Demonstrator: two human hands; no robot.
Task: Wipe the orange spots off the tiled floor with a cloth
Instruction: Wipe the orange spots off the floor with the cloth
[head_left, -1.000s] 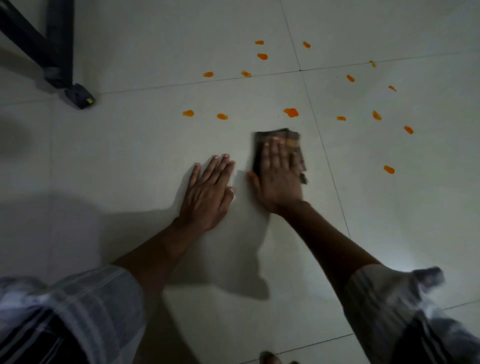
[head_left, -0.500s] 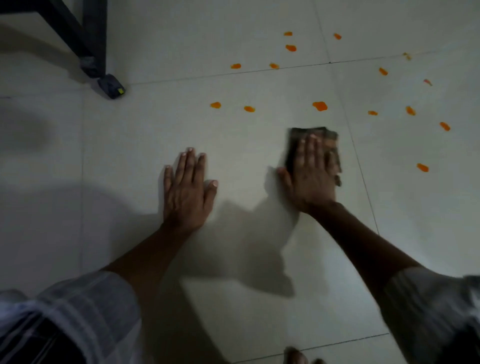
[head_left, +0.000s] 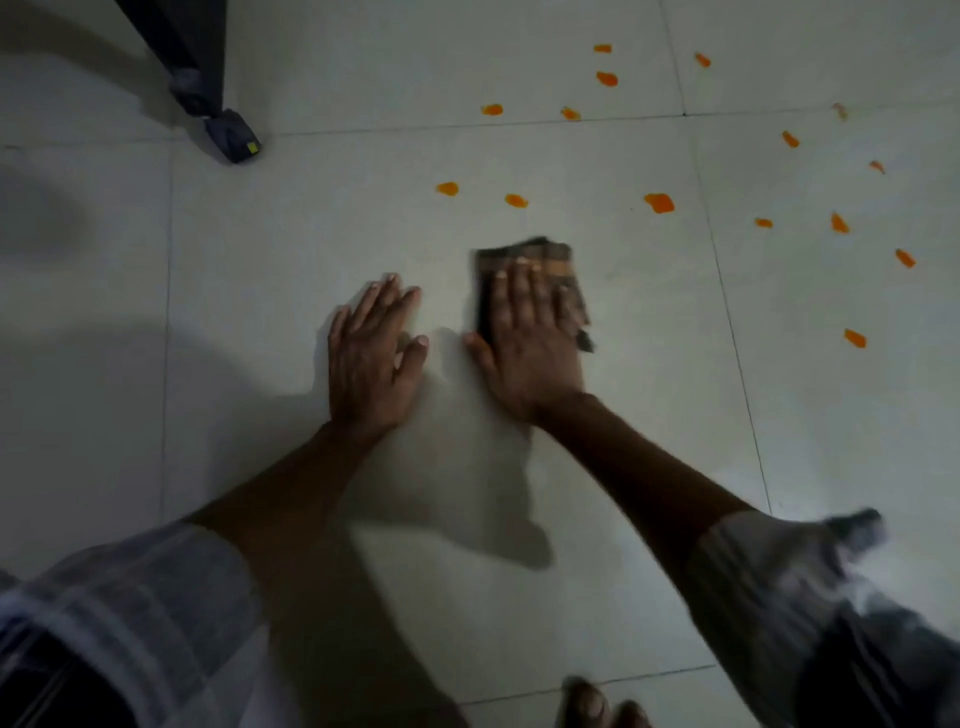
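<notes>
A folded dark brown cloth (head_left: 540, 257) lies flat on the pale tiled floor (head_left: 649, 415). My right hand (head_left: 527, 338) presses down on it, palm flat, fingers together. My left hand (head_left: 371, 358) rests flat on the bare tile just left of the cloth, fingers spread, holding nothing. Several orange spots dot the floor beyond and to the right: the nearest ones (head_left: 658, 202) (head_left: 516, 200) (head_left: 447, 188) sit a short way past the cloth's far edge, and another (head_left: 854, 338) lies far right.
A dark furniture leg (head_left: 192, 67) with a black foot cap (head_left: 234, 137) stands at the upper left. Grout lines cross the floor near the spots. My toes (head_left: 597, 701) show at the bottom edge. Pale striped sleeves fill both lower corners.
My right hand and the cloth have slid left, ending closer to my left hand. My left hand has shifted slightly on the tile. The view has also moved.
</notes>
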